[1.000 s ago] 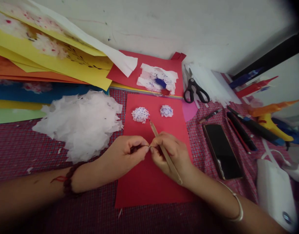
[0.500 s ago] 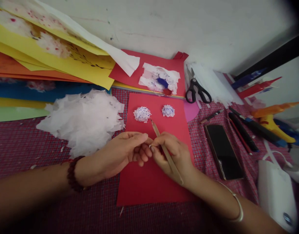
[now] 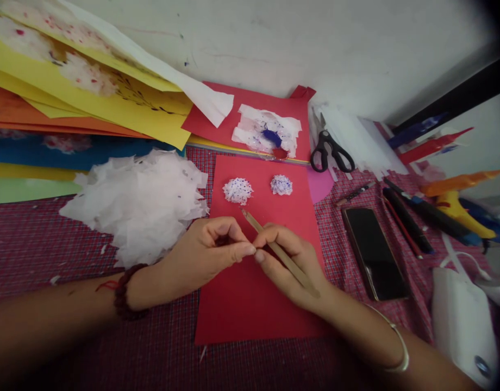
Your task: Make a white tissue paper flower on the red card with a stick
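Observation:
My left hand [image 3: 211,254] and my right hand [image 3: 288,263] meet over a red paper sheet [image 3: 250,304], fingertips touching. The left hand's fingers are pinched together on something too small to make out. A thin wooden stick [image 3: 280,253] lies across my right hand, held by its curled fingers, tip pointing up-left. Two small white paper flowers with blue specks lie on the sheet just beyond the hands: one on the left [image 3: 237,190], one on the right [image 3: 281,184].
A heap of white tissue scraps [image 3: 139,203] lies left of the sheet. Coloured paper sheets [image 3: 82,108] are stacked at the back left. Black scissors [image 3: 330,152], a black phone [image 3: 374,252], pens [image 3: 405,220], a glue gun [image 3: 457,209] and a white pouch [image 3: 464,323] lie right.
The left hand's fingers, opened half a second ago, have closed into a pinch again against the right fingertips. The stick has tilted lower and more to the left.

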A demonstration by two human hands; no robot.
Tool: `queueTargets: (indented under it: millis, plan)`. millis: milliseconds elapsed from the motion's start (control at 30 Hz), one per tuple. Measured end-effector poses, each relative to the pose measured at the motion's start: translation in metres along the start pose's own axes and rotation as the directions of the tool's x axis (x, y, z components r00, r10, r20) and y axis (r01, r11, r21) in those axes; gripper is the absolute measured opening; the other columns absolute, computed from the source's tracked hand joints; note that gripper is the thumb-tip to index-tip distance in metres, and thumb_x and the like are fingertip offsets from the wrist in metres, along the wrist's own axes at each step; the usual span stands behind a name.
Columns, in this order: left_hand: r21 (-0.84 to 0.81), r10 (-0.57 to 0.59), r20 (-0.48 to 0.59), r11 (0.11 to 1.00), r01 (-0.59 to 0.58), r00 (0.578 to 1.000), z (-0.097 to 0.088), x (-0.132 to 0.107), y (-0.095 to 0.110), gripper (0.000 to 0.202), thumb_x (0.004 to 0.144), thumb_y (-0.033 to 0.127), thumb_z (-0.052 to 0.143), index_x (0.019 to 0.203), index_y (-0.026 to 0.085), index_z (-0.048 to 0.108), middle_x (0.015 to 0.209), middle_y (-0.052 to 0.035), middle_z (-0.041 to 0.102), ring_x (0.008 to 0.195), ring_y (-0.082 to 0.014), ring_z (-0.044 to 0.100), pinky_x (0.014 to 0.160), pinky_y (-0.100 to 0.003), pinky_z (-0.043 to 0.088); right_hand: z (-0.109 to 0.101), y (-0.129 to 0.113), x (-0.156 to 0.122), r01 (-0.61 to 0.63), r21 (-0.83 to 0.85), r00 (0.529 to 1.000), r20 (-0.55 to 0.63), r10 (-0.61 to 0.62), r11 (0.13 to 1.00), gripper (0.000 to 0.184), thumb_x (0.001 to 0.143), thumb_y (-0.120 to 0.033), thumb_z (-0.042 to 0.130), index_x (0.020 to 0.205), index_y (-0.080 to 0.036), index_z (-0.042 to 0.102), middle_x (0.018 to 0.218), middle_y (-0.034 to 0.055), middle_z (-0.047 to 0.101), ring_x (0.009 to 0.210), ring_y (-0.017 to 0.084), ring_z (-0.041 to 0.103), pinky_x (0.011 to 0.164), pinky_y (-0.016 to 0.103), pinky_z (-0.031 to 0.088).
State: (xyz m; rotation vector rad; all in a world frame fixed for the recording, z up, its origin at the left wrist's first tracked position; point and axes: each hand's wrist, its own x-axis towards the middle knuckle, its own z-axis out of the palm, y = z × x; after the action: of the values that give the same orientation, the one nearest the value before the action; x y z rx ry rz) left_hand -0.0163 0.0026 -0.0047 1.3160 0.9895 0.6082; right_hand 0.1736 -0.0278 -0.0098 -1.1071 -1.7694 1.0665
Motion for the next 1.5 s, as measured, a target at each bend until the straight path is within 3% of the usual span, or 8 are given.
queueTargets:
  millis: [133,267,400,533,733,1167,1400,1500]
  plan:
    - [0.205,0.1,-0.043,0.975,-0.089,0.994,-0.001,0.001,0.003,0.026,0.08,0.031,0.064,0.062,0.017,0.051,0.057,0.0058,0.047,0.054,-0.0073,0.039,0.05,-0.02,0.03,-0.001,0.001,-0.001,-0.109,0.097,0.993,0.057,0.104,0.989,0.004,0.086,-0.019,0.059,0.086,-0.021,0.056,0.072,-0.0041,0.055,0.06,0.007,0.049,0.054,0.02,0.042]
    - [0.349,0.175,0.066,0.918,-0.187,0.982,-0.002,0.002,0.004,0.034,0.087,0.033,0.056,0.059,0.018,0.044,0.053,0.0063,0.04,0.05,-0.0073,0.034,0.048,-0.021,0.024,0.001,0.0,-0.001,-0.166,0.221,0.986,0.058,0.157,0.961,0.004,0.086,-0.022,0.059,0.087,-0.021,0.055,0.071,-0.0038,0.056,0.058,0.007,0.051,0.053,0.021,0.043]
    - [0.418,0.159,0.238,0.874,-0.249,0.958,-0.001,0.0,0.003,0.037,0.098,0.035,0.042,0.069,0.017,0.056,0.062,0.0024,0.056,0.056,-0.0093,0.047,0.054,-0.023,0.031,0.003,-0.004,0.0,-0.203,0.327,0.979,0.088,0.184,0.923,0.006,0.084,-0.019,0.056,0.089,-0.021,0.054,0.074,-0.0024,0.06,0.064,0.009,0.059,0.06,0.023,0.05]
    - [0.377,0.138,0.305,0.891,-0.252,0.942,0.001,-0.001,0.003,0.037,0.101,0.033,0.035,0.079,0.018,0.061,0.076,-0.0008,0.066,0.067,-0.0115,0.057,0.063,-0.023,0.039,0.006,-0.005,-0.002,-0.254,0.425,0.966,0.147,0.211,0.869,0.008,0.084,-0.02,0.055,0.091,-0.021,0.051,0.071,-0.0031,0.059,0.062,0.009,0.057,0.059,0.023,0.05]
    - [0.407,0.222,0.241,0.861,-0.306,0.945,0.002,-0.002,-0.001,0.033,0.098,0.033,0.042,0.072,0.018,0.056,0.065,0.0009,0.058,0.057,-0.0112,0.047,0.058,-0.023,0.036,0.01,-0.006,-0.007,-0.243,0.517,0.969,0.173,0.178,0.821,0.005,0.091,-0.024,0.05,0.094,-0.023,0.047,0.061,-0.0079,0.044,0.05,0.007,0.04,0.044,0.021,0.035]
    - [0.152,0.269,0.261,0.937,-0.314,0.927,0.013,-0.006,0.001,0.036,0.102,0.035,0.036,0.081,0.018,0.061,0.078,-0.0039,0.07,0.07,-0.0132,0.063,0.068,-0.024,0.048,0.009,-0.014,-0.006,-0.223,0.542,0.974,0.159,0.162,0.81,0.006,0.086,-0.021,0.049,0.092,-0.023,0.047,0.06,-0.0076,0.047,0.049,0.007,0.041,0.044,0.02,0.034]
    - [0.333,0.377,0.203,0.842,-0.425,0.904,0.012,-0.006,-0.004,0.032,0.101,0.029,0.04,0.077,0.017,0.057,0.077,-0.0023,0.069,0.069,-0.0113,0.062,0.064,-0.023,0.044,0.014,-0.001,-0.013,-0.167,0.618,0.985,0.132,0.108,0.768,0.009,0.087,-0.021,0.053,0.095,-0.023,0.049,0.061,-0.0084,0.042,0.05,0.008,0.036,0.046,0.021,0.032]
    - [0.271,0.353,0.157,0.883,-0.383,0.923,0.016,-0.009,-0.002,0.033,0.101,0.03,0.041,0.075,0.017,0.058,0.073,-0.0019,0.069,0.066,-0.0108,0.062,0.061,-0.022,0.044,0.016,-0.001,-0.013,-0.184,0.624,0.982,0.144,0.119,0.759,0.011,0.087,-0.018,0.051,0.096,-0.024,0.048,0.061,-0.0086,0.042,0.05,0.008,0.036,0.047,0.022,0.032]
